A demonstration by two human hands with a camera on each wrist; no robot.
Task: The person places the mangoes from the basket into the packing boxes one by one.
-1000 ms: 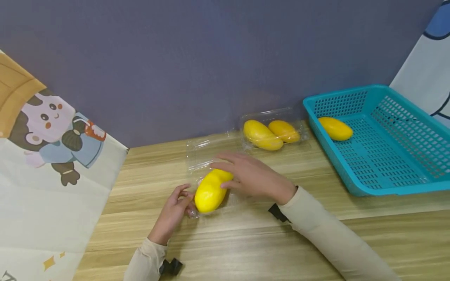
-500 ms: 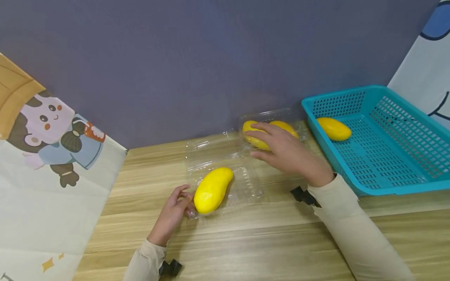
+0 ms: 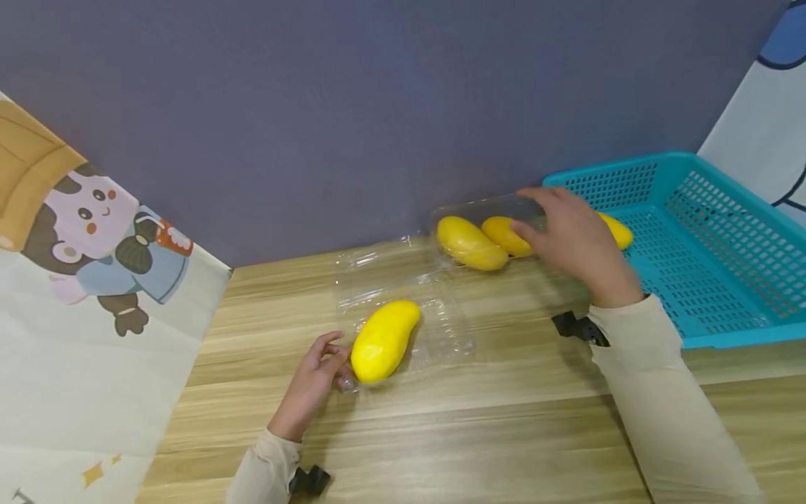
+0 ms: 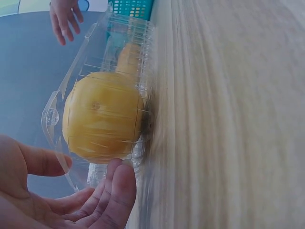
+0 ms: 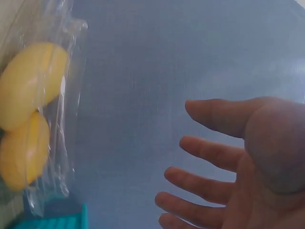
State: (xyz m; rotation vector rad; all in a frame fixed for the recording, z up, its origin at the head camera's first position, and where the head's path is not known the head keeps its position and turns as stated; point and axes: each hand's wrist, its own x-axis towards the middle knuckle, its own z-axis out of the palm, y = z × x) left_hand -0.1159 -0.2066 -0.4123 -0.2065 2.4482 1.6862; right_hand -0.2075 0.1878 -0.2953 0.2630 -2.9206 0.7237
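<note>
From the head, the left hand (image 3: 315, 378) pinches an open clear box (image 3: 437, 343) at its 7 o'clock corner. A yellow mango (image 3: 385, 341) sits inside. At 2 o'clock, another clear box (image 3: 469, 208) has two mangoes (image 3: 472, 243).

From the left wrist, the mango is at the hand's 1 o'clock.

From the right wrist, the right hand (image 5: 238, 167) is spread wide, holding nothing.

Wall (image 3: 283, 140): plain grey-blue
Table (image 3: 491, 441): wood-grained, right up to the wall
Left panel (image 3: 69, 392): white, cheery cartoon (image 3: 94, 274)
Right panel (image 3: 755, 133): white too
</note>
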